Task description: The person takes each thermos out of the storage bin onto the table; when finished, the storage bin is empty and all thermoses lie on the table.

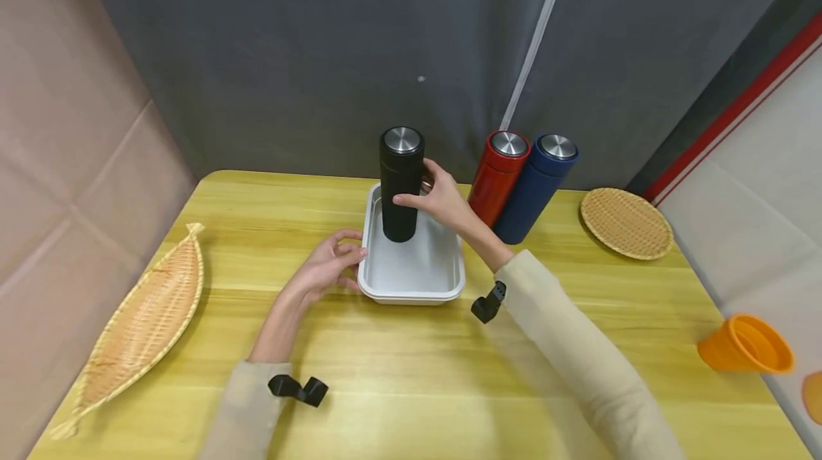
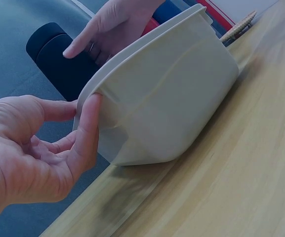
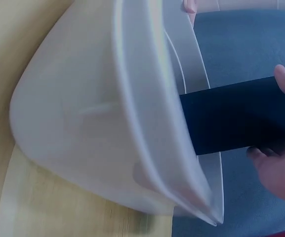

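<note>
My right hand (image 1: 444,197) grips an upright black vacuum flask (image 1: 397,178) with a silver lid top, thumb on the near side and fingers behind. The flask's lower end is inside a white plastic tub (image 1: 411,297), toward its back left; in the right wrist view the tub's wall hides the flask's base (image 3: 201,118). At the tub's left edge, my left hand (image 1: 330,264) pinches the rim between thumb and fingers, as the left wrist view shows. Right behind my right wrist stand a red flask (image 1: 494,178) and a blue flask (image 1: 534,192), side by side.
A leaf-shaped woven basket (image 1: 148,321) lies on the left of the wooden table (image 1: 385,374). At the back right is a round woven tray (image 1: 626,223); an orange cup (image 1: 738,346) is near the right edge. A grey curtain (image 1: 289,68) hangs behind.
</note>
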`<action>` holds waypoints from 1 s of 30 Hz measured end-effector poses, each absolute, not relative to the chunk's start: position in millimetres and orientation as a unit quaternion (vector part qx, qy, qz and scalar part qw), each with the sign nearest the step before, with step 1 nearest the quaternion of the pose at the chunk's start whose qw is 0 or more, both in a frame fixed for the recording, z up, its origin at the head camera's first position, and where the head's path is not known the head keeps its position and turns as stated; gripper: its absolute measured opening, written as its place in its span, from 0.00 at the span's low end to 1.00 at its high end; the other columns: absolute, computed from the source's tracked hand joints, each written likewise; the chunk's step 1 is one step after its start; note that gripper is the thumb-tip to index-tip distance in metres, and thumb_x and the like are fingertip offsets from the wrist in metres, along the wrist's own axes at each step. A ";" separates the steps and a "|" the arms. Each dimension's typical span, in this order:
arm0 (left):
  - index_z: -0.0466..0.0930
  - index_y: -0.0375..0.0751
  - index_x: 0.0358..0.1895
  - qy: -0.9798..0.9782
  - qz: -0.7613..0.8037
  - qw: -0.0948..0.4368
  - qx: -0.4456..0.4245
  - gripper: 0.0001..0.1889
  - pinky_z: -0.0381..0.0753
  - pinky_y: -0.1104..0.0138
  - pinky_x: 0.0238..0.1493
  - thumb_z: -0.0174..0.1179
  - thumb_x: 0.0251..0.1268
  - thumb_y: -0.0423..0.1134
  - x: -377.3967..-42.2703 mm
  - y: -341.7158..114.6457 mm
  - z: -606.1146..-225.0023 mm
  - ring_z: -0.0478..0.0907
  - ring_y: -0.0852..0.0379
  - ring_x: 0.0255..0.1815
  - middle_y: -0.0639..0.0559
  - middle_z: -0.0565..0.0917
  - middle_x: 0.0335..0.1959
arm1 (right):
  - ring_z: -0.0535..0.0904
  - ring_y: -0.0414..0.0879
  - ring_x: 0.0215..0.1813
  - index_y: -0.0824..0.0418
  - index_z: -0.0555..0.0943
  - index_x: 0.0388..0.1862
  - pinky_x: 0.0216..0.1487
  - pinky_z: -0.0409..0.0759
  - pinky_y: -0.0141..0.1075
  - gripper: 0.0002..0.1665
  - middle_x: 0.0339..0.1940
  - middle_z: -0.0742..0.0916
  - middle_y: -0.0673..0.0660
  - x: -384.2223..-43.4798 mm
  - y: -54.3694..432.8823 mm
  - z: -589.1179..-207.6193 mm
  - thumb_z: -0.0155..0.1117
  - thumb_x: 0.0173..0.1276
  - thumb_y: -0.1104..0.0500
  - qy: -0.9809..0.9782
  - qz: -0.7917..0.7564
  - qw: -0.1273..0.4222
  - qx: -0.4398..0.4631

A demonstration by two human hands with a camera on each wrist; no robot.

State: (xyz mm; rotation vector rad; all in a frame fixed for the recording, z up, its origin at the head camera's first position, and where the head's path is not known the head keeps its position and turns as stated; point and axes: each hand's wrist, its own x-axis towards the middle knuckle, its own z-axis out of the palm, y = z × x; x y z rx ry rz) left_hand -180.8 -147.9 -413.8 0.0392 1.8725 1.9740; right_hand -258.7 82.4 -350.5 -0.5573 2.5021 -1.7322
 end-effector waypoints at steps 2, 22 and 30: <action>0.57 0.33 0.67 0.673 0.709 0.209 0.017 0.25 0.86 0.63 0.25 0.54 0.72 0.32 -180.5 -147.8 -413.4 0.78 0.50 0.32 0.26 0.74 0.52 | 0.73 0.53 0.62 0.65 0.65 0.68 0.65 0.72 0.44 0.44 0.62 0.77 0.61 -259.8 79.7 -350.4 0.76 0.56 0.58 0.816 -0.552 0.019 -0.172; 0.57 0.32 0.66 0.667 0.716 0.206 0.018 0.25 0.85 0.65 0.24 0.55 0.71 0.31 -179.7 -147.2 -413.8 0.77 0.52 0.29 0.26 0.74 0.51 | 0.77 0.51 0.58 0.64 0.70 0.64 0.61 0.76 0.40 0.39 0.57 0.81 0.60 -255.6 81.4 -355.1 0.77 0.55 0.57 0.819 -0.553 -0.015 -0.154; 0.57 0.33 0.66 0.668 0.715 0.207 0.012 0.25 0.85 0.65 0.24 0.55 0.71 0.32 -179.6 -147.4 -415.8 0.77 0.50 0.31 0.27 0.74 0.52 | 0.77 0.50 0.58 0.64 0.69 0.65 0.62 0.75 0.41 0.41 0.57 0.81 0.59 -245.4 84.4 -354.9 0.77 0.55 0.55 0.823 -0.546 -0.013 -0.156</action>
